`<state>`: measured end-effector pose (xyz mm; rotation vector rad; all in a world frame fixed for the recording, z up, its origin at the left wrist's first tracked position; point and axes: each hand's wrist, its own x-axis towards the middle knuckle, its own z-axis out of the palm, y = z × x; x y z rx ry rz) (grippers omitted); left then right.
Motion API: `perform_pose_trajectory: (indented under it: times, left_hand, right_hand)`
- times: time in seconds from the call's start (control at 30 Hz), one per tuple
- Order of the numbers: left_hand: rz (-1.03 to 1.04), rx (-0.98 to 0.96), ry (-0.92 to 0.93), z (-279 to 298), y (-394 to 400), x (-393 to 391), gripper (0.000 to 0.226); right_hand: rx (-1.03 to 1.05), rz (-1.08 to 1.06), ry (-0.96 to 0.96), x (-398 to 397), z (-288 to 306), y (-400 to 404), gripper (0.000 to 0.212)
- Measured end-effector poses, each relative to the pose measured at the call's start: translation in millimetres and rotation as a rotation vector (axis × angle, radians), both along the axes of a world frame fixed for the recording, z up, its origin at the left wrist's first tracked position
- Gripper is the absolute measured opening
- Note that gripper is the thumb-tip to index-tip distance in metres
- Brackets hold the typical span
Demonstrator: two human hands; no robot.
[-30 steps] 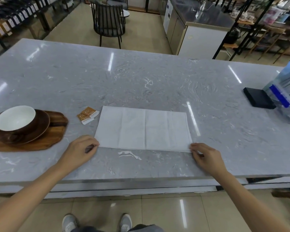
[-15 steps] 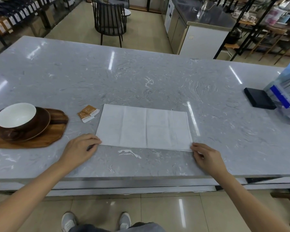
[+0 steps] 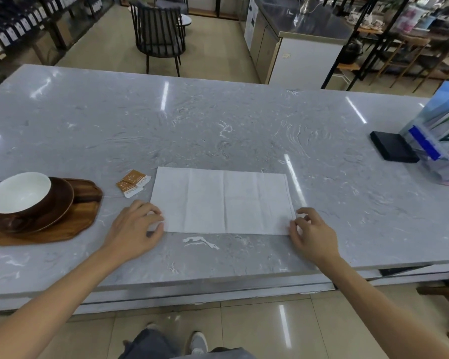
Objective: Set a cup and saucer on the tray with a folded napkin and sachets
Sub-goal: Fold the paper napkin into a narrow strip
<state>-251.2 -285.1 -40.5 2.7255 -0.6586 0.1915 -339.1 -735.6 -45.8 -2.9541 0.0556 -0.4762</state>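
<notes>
At the left edge of the grey, white-veined marble worktop (image 3: 218,125) lies a flat wooden tray (image 3: 70,229) with an irregular, lobed outline and visible grain. A round, glossy dark-brown saucer (image 3: 60,203) sits on it, carrying a cup (image 3: 20,193) that is brown outside and smooth white inside (its handle cannot be made out). Just right of the tray, on the bare stone, two small orange-and-white paper sachets (image 3: 132,183) overlap each other, near the napkin's far left corner. The white napkin (image 3: 223,200) lies flat near the front edge, a long rectangle of soft, faintly embossed paper crossed by fold creases. The left hand (image 3: 134,226) rests at its near left corner, fingers curled and pinching the paper there. The right hand (image 3: 313,230) is at the near right corner, thumb and fingertips closed narrowly on the edge. Toward the right edge sits a matte black rectangular box (image 3: 393,150), and just beside it a clear plastic holder (image 3: 441,141) filled with glossy printed leaflets.
</notes>
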Motion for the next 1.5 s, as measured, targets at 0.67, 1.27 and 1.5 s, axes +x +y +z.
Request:
perform_pose_trajectory:
  times: [0.67,1.27,1.5]
  left_hand:
    - [-0.062,0.211,0.227,-30,-67,131,0.065]
    - [0.123,0.187,0.203,-32,-81,88,0.064]
    - [0.273,0.211,0.241,-28,-101,47,0.066]
  right_hand:
    - [0.134,0.024,0.408,151,-29,90,0.052]
    - [-0.025,0.152,0.522,221,-16,-27,0.053]
    - [-0.15,0.354,0.51,285,-13,-30,0.051]
